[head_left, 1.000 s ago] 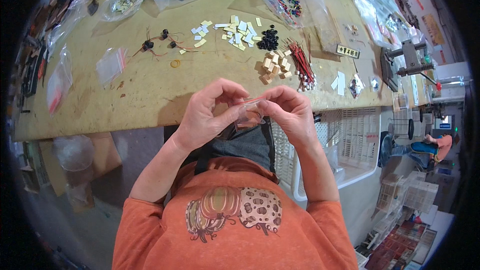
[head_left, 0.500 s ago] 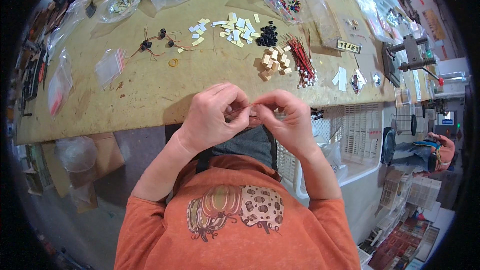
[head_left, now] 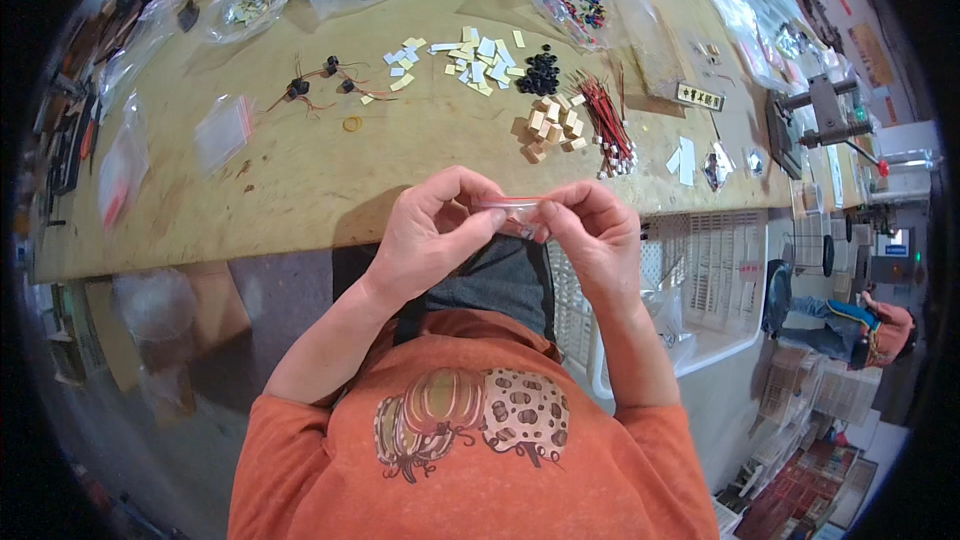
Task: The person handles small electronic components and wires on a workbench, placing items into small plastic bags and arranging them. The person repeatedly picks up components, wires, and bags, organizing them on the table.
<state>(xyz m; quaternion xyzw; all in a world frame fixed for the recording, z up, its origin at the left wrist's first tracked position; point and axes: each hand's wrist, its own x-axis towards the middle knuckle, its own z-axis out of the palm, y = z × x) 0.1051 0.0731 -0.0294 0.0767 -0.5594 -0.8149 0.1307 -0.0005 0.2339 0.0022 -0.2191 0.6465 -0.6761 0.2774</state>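
Between my two hands, just off the table's near edge, is a small clear zip bag (head_left: 518, 203) with a red strip along its top. My left hand (head_left: 440, 223) pinches one end of that strip between thumb and fingers. At the other end, my right hand (head_left: 592, 230) is closed on it the same way. The lower part of the bag is partly hidden by my fingers, and I cannot make out what is inside. Beyond my hands lie wooden blocks (head_left: 553, 127) and a bundle of red and black wires (head_left: 610, 130) with white connectors.
Black round parts (head_left: 538, 73) and white and yellow pieces (head_left: 478, 60) lie farther back. Left are motors with wires (head_left: 298, 89), a yellow ring (head_left: 352, 124) and flat zip bags (head_left: 225, 130). A white plastic basket (head_left: 715, 340) stands below the table at right; a person (head_left: 865, 330) is beyond.
The bag's red strip now shows stretched level between my hands, where before only thin reddish lines showed. My right hand has shifted slightly to the right.
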